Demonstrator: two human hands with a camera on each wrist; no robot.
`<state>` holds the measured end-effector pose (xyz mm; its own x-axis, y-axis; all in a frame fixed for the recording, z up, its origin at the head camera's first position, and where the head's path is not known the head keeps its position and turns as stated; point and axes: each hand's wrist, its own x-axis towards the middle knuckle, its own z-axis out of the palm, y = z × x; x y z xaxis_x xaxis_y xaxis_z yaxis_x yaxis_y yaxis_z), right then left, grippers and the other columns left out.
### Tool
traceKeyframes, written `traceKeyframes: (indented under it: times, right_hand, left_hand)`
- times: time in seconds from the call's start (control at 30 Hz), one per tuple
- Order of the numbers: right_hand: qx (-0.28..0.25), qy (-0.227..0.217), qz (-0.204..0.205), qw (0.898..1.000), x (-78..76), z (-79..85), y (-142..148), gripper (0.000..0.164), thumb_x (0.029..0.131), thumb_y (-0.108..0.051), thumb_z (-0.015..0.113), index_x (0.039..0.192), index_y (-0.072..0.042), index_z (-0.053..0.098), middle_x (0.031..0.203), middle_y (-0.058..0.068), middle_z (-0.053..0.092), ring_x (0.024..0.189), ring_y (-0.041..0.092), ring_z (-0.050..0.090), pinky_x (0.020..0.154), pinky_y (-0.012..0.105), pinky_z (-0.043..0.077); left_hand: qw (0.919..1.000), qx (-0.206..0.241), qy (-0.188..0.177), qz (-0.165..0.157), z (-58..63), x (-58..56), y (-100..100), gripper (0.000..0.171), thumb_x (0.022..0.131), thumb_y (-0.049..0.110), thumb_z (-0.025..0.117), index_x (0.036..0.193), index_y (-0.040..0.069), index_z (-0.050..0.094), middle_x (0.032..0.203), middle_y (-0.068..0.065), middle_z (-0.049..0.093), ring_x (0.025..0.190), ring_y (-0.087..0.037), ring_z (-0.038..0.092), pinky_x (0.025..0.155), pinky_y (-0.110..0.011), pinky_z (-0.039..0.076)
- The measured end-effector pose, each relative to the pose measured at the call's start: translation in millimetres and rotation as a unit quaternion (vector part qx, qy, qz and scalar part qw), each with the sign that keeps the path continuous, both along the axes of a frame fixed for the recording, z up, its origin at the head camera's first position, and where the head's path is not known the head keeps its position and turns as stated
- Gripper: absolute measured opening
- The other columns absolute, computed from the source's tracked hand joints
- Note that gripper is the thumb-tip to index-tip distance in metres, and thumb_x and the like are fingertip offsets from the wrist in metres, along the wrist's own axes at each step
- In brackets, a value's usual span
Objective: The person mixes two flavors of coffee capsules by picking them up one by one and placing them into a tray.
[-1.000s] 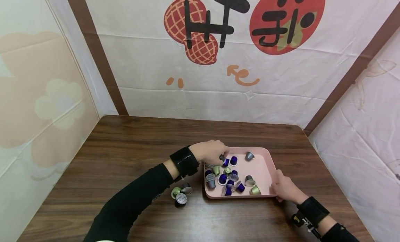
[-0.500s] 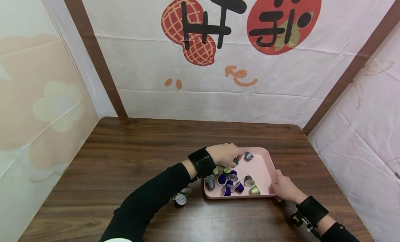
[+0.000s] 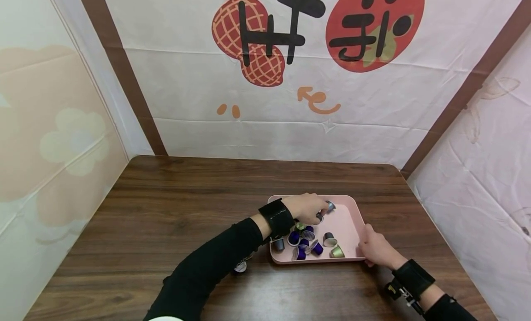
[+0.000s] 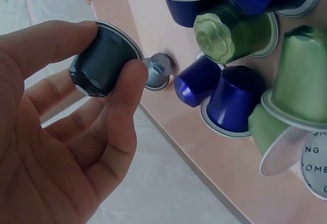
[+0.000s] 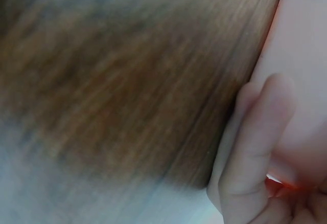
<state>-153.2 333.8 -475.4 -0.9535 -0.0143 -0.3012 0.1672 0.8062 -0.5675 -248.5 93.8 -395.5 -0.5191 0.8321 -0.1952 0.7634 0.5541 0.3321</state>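
Observation:
My left hand (image 3: 306,208) is over the back part of a pink tray (image 3: 348,224), pinching a dark teal coffee capsule (image 4: 108,59) between thumb and fingers. A grey-blue capsule (image 3: 330,207) lies just past its fingertips on the tray. Blue capsules (image 4: 236,98) and green ones (image 4: 235,34) crowd the tray's left side, some hidden under the left hand and wrist. Toward the front right are a dark grey capsule (image 3: 329,240) and a light green one (image 3: 337,252). My right hand (image 3: 378,247) grips the tray's front right corner, its fingers (image 5: 255,142) curled at the rim.
The wooden table (image 3: 199,196) extends around the tray on all sides. Left of the tray, a silver-lidded capsule (image 3: 240,267) shows beside the left sleeve (image 3: 215,265), which covers others there. A printed cloth (image 3: 186,104) hangs behind the table.
My left hand has moved right across the back of the tray with the teal capsule, and its sleeve now covers most of the loose capsules on the table. The right hand stays at the corner.

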Motion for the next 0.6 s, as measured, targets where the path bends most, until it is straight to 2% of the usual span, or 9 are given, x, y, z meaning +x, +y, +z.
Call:
traceKeyframes:
  times: [0.13, 0.3, 0.47, 0.6]
  right_hand:
    - [-0.004, -0.014, -0.004, 1.000, 0.6, 1.4, -2, 0.034, 0.091, -0.003, 0.044, 0.120, 0.006, 0.029, 0.065, 0.012, 0.051, 0.047, 0.020, 0.053, 0.043, 0.033, 0.047]
    - [-0.003, -0.012, -0.002, 1.000, 2.3, 2.5, -3, 0.030, 0.091, -0.003, 0.044, 0.117, 0.007, 0.030, 0.065, 0.012, 0.051, 0.047, 0.020, 0.053, 0.043, 0.033, 0.047]
    - [0.006, 0.002, 0.002, 1.000, 3.7, 3.6, -4, 0.026, 0.091, -0.002, 0.044, 0.113, 0.006, 0.033, 0.065, 0.012, 0.050, 0.046, 0.019, 0.053, 0.042, 0.032, 0.047]
    - [0.006, 0.005, 0.003, 1.000, 4.2, 4.4, -4, 0.028, 0.091, -0.002, 0.044, 0.114, 0.006, 0.032, 0.065, 0.012, 0.050, 0.047, 0.019, 0.053, 0.042, 0.032, 0.047]
  left_hand:
    - [0.9999, 0.001, 0.008, -0.008, -0.9, -1.8, 1, 0.011, 0.091, 0.016, 0.061, 0.101, 0.015, 0.061, 0.096, 0.005, 0.055, 0.075, -0.011, 0.048, 0.063, -0.022, 0.037]
    - [0.9999, -0.006, 0.013, -0.003, 11.2, -2.7, -7, 0.027, 0.091, 0.019, 0.062, 0.117, 0.016, 0.058, 0.107, -0.001, 0.057, 0.085, -0.012, 0.047, 0.070, -0.024, 0.038]
    - [0.9997, 0.005, 0.020, 0.009, 26.7, -5.4, -33, 0.021, 0.092, 0.019, 0.058, 0.112, 0.015, 0.060, 0.101, 0.002, 0.055, 0.084, -0.012, 0.048, 0.071, -0.026, 0.039]
    - [0.9993, -0.001, 0.030, 0.021, 33.9, -1.0, -63, 0.014, 0.092, 0.020, 0.058, 0.104, 0.014, 0.061, 0.097, 0.001, 0.057, 0.083, -0.013, 0.049, 0.074, -0.029, 0.041]
